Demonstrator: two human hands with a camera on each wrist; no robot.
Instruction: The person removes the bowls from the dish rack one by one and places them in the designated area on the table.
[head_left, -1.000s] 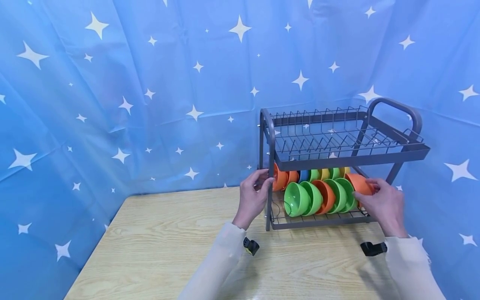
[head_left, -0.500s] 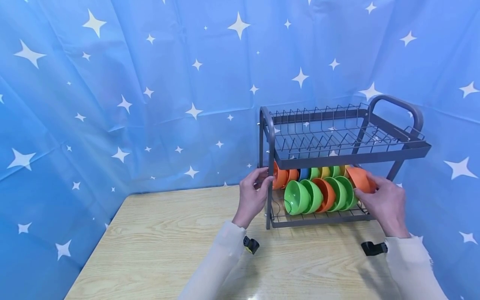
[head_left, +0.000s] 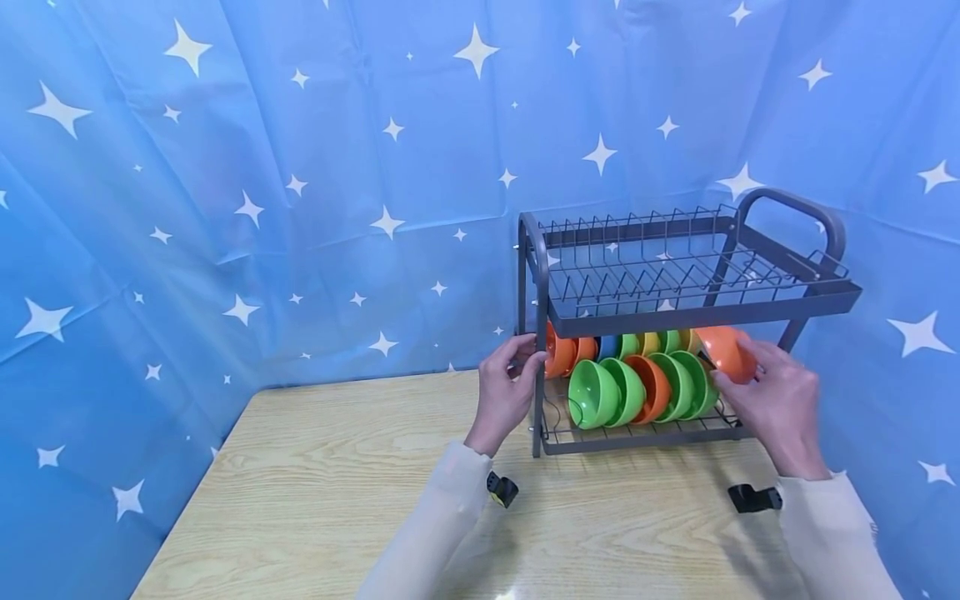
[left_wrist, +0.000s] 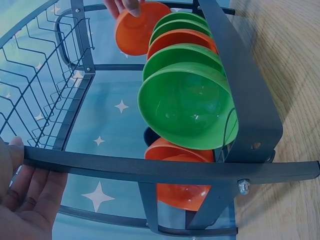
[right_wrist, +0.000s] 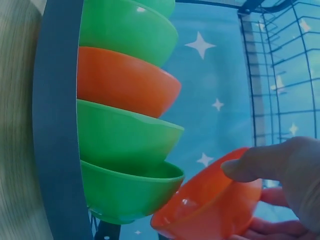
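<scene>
My left hand (head_left: 508, 390) grips the left front post of a dark grey two-tier dish rack (head_left: 542, 367), thumb on one side and fingers on the other in the left wrist view. An orange bowl (right_wrist: 210, 205) is pinched at its rim by my right hand (head_left: 776, 400), thumb over the inside edge. The bowl is tilted and raised at the right end of the front row, close beside the last green bowl (head_left: 697, 387). That row on the lower shelf also has several other green bowls (left_wrist: 187, 107) and one orange bowl (head_left: 652, 392), standing on edge.
Behind the front row stands a second row with orange bowls (head_left: 557, 357), a blue bowl (head_left: 608, 347), green and yellow ones, partly hidden. The wire upper shelf (head_left: 667, 267) overhangs both rows. A wooden table (head_left: 337, 483) bears the rack, with a starry blue curtain (head_left: 337, 167) behind.
My right hand has lifted the orange bowl up from the right end of the front row and turned it, its rounded outside now facing the head camera more. The left hand stays put.
</scene>
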